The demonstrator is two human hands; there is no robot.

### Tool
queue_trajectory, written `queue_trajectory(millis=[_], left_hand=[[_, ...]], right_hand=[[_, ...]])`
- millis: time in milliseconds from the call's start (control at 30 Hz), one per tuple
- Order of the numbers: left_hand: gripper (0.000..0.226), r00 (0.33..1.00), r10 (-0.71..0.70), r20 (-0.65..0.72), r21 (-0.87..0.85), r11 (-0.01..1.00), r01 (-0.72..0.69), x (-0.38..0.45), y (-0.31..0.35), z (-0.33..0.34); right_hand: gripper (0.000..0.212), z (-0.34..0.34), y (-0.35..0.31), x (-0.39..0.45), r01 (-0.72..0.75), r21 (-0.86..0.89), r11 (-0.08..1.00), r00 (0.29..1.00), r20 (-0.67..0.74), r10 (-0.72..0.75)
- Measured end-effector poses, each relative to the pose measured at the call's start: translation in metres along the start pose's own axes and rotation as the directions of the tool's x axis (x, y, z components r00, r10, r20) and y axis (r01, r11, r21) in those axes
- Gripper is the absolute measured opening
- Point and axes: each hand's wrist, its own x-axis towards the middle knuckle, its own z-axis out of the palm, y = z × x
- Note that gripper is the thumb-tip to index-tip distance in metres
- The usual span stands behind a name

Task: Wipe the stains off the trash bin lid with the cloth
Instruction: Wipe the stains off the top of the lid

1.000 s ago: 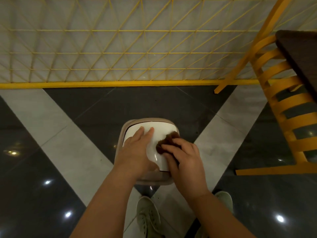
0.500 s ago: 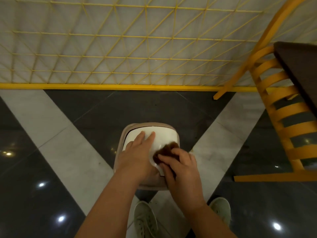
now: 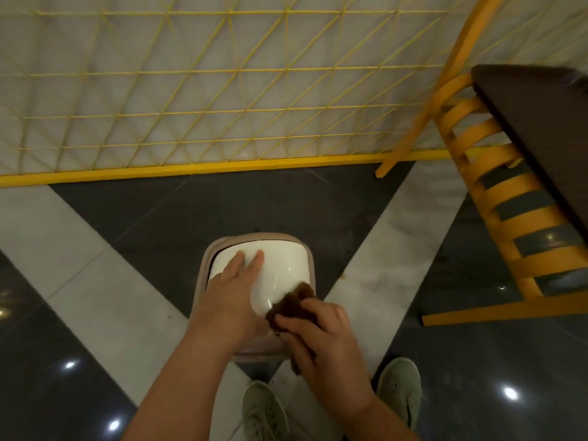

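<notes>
Trash bin [image 3: 203, 300] standing on the floor [image 3: 95, 281] where the dark tiles meet a pale diagonal stripe, just ahead of two grey-green shoes [image 3: 264, 412]. White domed lid [image 3: 280, 265] seated in the bin's taupe rim. Left hand [image 3: 232, 291] laid flat on the lid's left half, grip spread, fingers straight and reaching toward the far edge, steadying rather than holding. Right hand [image 3: 324, 342] at the lid's near right corner, grip pinching a dark brown cloth [image 3: 292, 305], fingers curled over its top and pressing it against the lid's curved shoulder. No stains made out on the glossy white surface; too small or too washed out by glare to tell.

Judged mid-wipe, working the right edge. Risks from here: cloth sliding off the rounded corner and dropping to the floor under too much outward pressure; lid tipping or swinging inward if pressed hard off-centre, should it be a hinged or push type; light bin skidding on the polished tile if the steadying hand lifts. Also possible: smearing instead of lifting dirt with a bunched cloth.

Yellow slatted chair [image 3: 509, 218] and dark tabletop [image 3: 541, 122] well apart on the right; yellow lattice fence [image 3: 191, 90] beyond.
</notes>
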Motion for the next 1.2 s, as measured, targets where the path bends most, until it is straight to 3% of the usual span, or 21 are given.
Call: queue_trajectory(millis=[167,267,367,500,800,967,1067,1200], left_hand=[[0.116,1.0,-0.008,0.03,-0.04,0.999,0.009,0.0,-0.001,-0.003],[0.115,1.0,-0.017,0.001,-0.074,0.997,0.017,0.002,0.007,0.0],[0.118,0.998,-0.055,-0.02,-0.06,0.997,0.053,0.007,0.007,0.003],[0.115,0.994,-0.083,-0.076,0.072,0.993,0.088,0.002,0.006,0.002],[0.115,0.986,-0.108,-0.124,0.116,0.986,0.123,-0.002,0.015,0.003],[0.117,0.977,-0.16,-0.14,-0.001,0.987,0.162,0.001,0.023,0.005],[0.116,0.973,-0.15,-0.177,0.042,0.986,0.16,0.001,0.02,0.007],[0.117,0.973,-0.145,-0.18,0.05,0.987,0.156,0.002,0.019,0.006]], right_hand=[[0.025,0.004,0.041,-0.026,-0.242,0.029,0.97,0.97,-0.008,0.242],[0.027,0.005,0.03,-0.021,-0.366,0.167,0.916,0.921,-0.075,0.382],[0.03,0.011,0.007,-0.019,-0.38,0.295,0.877,0.902,-0.093,0.422],[0.028,0.013,-0.002,-0.015,-0.35,0.333,0.876,0.91,-0.099,0.402],[0.036,-0.006,0.029,-0.015,-0.594,0.462,0.658,0.71,-0.083,0.699],[0.032,0.009,-0.007,-0.003,-0.468,0.534,0.704,0.832,-0.003,0.555],[0.032,0.027,-0.024,-0.001,-0.463,0.568,0.68,0.851,0.07,0.521],[0.027,0.027,-0.008,0.02,-0.415,0.526,0.742,0.855,-0.053,0.515]])
